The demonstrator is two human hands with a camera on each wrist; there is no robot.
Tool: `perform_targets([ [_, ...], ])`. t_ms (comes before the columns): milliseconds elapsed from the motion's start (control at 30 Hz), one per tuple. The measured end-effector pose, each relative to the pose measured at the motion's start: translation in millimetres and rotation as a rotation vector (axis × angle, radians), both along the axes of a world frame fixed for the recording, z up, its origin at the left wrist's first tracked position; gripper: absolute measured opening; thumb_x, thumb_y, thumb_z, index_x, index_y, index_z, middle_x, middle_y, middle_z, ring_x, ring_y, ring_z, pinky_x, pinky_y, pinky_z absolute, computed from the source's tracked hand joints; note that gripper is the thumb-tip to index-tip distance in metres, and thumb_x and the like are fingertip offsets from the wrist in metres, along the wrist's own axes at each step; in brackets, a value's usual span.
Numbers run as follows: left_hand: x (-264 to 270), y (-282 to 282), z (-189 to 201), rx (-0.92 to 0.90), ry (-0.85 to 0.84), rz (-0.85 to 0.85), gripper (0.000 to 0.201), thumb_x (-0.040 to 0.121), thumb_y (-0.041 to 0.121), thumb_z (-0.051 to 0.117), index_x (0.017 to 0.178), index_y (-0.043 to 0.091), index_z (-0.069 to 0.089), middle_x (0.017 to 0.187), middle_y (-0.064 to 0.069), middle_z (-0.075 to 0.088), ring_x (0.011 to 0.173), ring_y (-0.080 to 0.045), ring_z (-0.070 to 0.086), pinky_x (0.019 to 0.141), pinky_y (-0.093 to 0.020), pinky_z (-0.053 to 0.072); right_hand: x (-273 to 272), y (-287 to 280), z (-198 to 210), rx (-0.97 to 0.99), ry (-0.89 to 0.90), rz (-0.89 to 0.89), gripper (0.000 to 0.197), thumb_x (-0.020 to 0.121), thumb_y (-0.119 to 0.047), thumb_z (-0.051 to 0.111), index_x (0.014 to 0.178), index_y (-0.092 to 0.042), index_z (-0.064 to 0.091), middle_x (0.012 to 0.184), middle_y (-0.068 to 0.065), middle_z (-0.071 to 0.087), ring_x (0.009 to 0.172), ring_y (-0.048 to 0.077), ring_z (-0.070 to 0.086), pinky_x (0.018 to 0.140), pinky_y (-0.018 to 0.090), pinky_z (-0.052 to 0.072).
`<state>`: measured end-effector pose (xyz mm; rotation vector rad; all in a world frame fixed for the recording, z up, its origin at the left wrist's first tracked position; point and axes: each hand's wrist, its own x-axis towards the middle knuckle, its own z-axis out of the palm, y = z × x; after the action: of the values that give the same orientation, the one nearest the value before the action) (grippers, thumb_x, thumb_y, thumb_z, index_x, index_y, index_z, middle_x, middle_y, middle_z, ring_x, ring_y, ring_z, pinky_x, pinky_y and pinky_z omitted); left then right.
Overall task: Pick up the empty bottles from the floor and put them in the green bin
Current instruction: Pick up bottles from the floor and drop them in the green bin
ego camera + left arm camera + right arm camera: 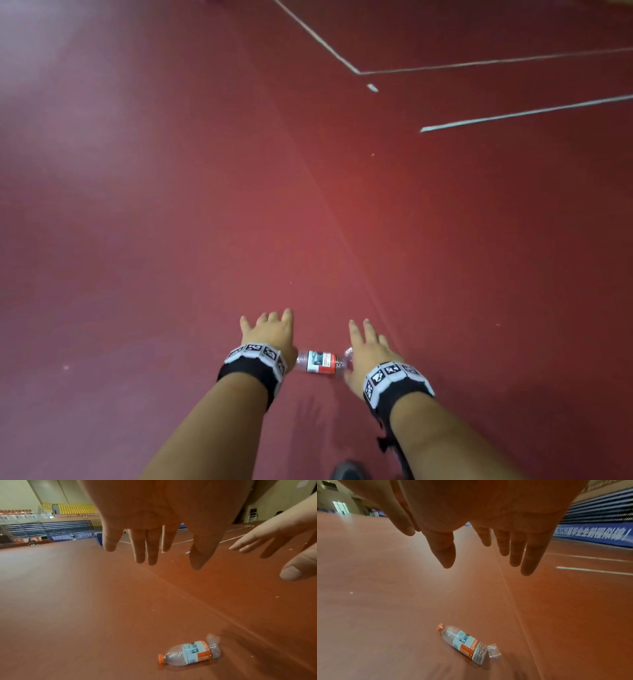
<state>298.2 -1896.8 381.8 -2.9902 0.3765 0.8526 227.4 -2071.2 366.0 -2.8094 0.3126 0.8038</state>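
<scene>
A crumpled clear plastic bottle with an orange cap and a pale blue and orange label lies on its side on the red floor. It shows whole in the left wrist view and the right wrist view. My left hand hovers above its cap end, fingers spread and straight, holding nothing. My right hand hovers above its crushed base end, fingers straight as well, empty. Neither hand touches the bottle. The green bin is in no view.
White court lines cross the floor at the far right. A small white scrap lies near them. A dark shoe tip shows at the bottom edge. Blue banners and stands border the hall far off.
</scene>
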Motion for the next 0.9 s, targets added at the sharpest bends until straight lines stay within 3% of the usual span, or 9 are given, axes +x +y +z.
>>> perform_targets([
  [133, 46.2, 2.3, -168.7, -0.016, 0.031, 0.056, 0.069, 0.091, 0.032, 0.057, 0.149, 0.018, 0.020, 0.146, -0.005, 0.040, 0.140, -0.028, 0.031, 0.115, -0.062, 0.011, 62.5, -13.6, -160.0, -0.050, 0.006, 0.090, 0.099, 0.089, -0.038, 0.062, 0.155, -0.026, -0.012, 0.163, 0.002, -0.010, 0.144, 0.028, 0.019, 0.105, 0.042, 0.041],
  [233, 65.1, 30.1, -268.4, 0.010, 0.041, 0.145, 0.072, 0.093, 0.037, 0.054, 0.151, 0.018, 0.016, 0.150, -0.005, 0.035, 0.142, -0.028, 0.027, 0.115, -0.062, 0.009, 101.1, -6.6, -261.3, -0.072, 0.011, 0.205, 0.114, 0.082, -0.049, 0.069, 0.154, -0.024, -0.017, 0.163, 0.004, -0.010, 0.143, 0.030, 0.020, 0.107, 0.044, 0.038],
  [333, 71.9, 77.0, -330.0, 0.060, 0.042, 0.255, 0.076, 0.093, 0.032, 0.054, 0.153, 0.016, 0.011, 0.153, -0.008, 0.032, 0.144, -0.030, 0.023, 0.115, -0.063, 0.008, 125.1, 27.5, -341.2, -0.021, 0.127, 0.304, 0.126, 0.074, -0.049, 0.077, 0.153, -0.027, -0.019, 0.163, 0.000, -0.013, 0.147, 0.031, 0.016, 0.112, 0.048, 0.033],
  [400, 72.0, 108.0, -351.3, 0.067, 0.015, 0.339, 0.078, 0.092, 0.030, 0.055, 0.154, 0.015, 0.009, 0.153, -0.009, 0.030, 0.145, -0.032, 0.021, 0.114, -0.064, 0.008, 135.7, 56.2, -372.7, 0.004, 0.224, 0.386, 0.120, 0.076, -0.041, 0.078, 0.155, -0.027, -0.011, 0.164, 0.003, 0.002, 0.145, 0.032, 0.025, 0.113, 0.046, 0.033],
  [500, 64.0, 136.9, -356.2, 0.079, 0.034, 0.392, 0.082, 0.091, 0.030, 0.058, 0.154, 0.013, 0.008, 0.153, -0.010, 0.030, 0.145, -0.032, 0.021, 0.113, -0.066, 0.008, 150.9, 95.0, -382.3, -0.067, 0.204, 0.573, 0.091, 0.081, -0.033, 0.071, 0.152, -0.022, 0.016, 0.146, 0.008, 0.041, 0.129, 0.033, 0.046, 0.103, 0.043, 0.043],
  [633, 67.3, 149.4, -352.6, 0.059, -0.006, 0.420, 0.076, 0.091, 0.031, 0.054, 0.153, 0.016, 0.012, 0.152, -0.008, 0.033, 0.144, -0.031, 0.024, 0.114, -0.066, 0.009, 174.4, 128.9, -364.0, -0.085, 0.105, 0.642, 0.091, 0.080, -0.028, 0.071, 0.152, -0.028, 0.015, 0.142, 0.007, 0.044, 0.133, 0.035, 0.035, 0.103, 0.049, 0.041],
  [767, 76.6, 184.6, -337.5, 0.038, -0.087, 0.523, 0.072, 0.091, 0.040, 0.052, 0.151, 0.019, 0.019, 0.149, -0.006, 0.037, 0.139, -0.028, 0.034, 0.114, -0.062, 0.015, 200.1, 154.0, -335.6, -0.078, -0.064, 0.652, 0.068, 0.077, -0.036, 0.071, 0.134, -0.018, 0.039, 0.127, 0.005, 0.054, 0.122, 0.029, 0.040, 0.094, 0.041, 0.045],
  [900, 54.9, 263.0, -317.5, 0.045, -0.128, 0.669, 0.070, 0.091, 0.045, 0.053, 0.149, 0.021, 0.022, 0.147, -0.005, 0.040, 0.134, -0.028, 0.040, 0.113, -0.057, 0.021, 205.7, 199.3, -304.5, -0.045, -0.112, 0.683, 0.058, 0.077, -0.043, 0.069, 0.123, -0.021, 0.043, 0.114, 0.003, 0.059, 0.115, 0.026, 0.042, 0.085, 0.039, 0.045],
])
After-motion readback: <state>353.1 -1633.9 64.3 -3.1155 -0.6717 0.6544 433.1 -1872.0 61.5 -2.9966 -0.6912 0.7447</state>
